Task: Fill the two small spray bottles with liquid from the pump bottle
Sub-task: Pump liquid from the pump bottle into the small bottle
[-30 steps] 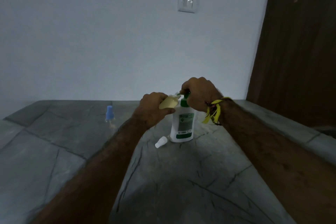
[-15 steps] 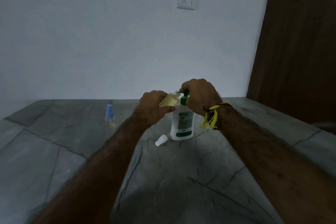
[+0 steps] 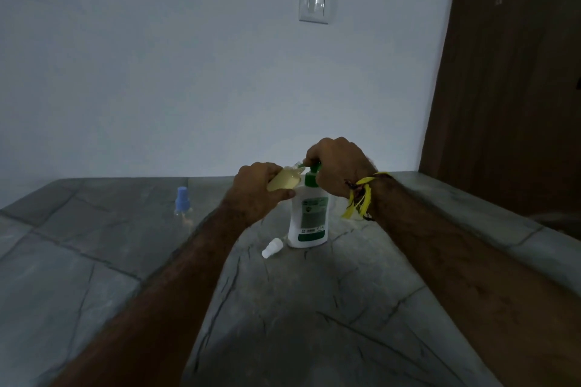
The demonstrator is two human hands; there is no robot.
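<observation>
Reaching out over the grey stone tabletop [image 3: 314, 324], I had both forearms stretched toward the middle of the slab. Nearest lay a small white spray cap [image 3: 272, 247] on its side, just beside the foot of the white pump bottle [image 3: 309, 220], which stood upright with its green label facing me. My left hand [image 3: 256, 190] had its grip closed round a small spray bottle [image 3: 284, 181], tilted, holding yellowish liquid, its open neck up against the green pump spout. My right hand [image 3: 338, 166] curled over the pump head, fingers wrapped down on it; a yellow thread band [image 3: 361, 195] hung at that wrist. Farther off to the left, well apart from my hands, a second small spray bottle [image 3: 182, 206] with a blue cap stood upright. Beyond rose a pale wall with a white light switch [image 3: 314, 5], and a dark wooden door [image 3: 509, 72] to the right.
</observation>
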